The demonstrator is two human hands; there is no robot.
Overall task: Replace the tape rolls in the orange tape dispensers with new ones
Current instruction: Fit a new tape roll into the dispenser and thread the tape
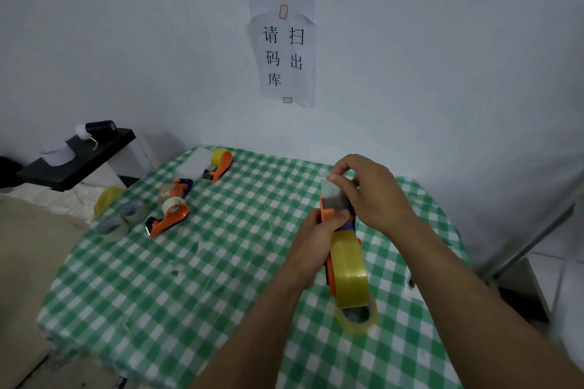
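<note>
L hand (319, 230) grips dispenser (335, 215); R fingers (339, 181) pinch tape end (328, 188) above.

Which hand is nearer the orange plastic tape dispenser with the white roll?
Left. The left hand, gripping another dispenser, is right of the orange white-roll dispenser; the right hand is farther right.
</note>
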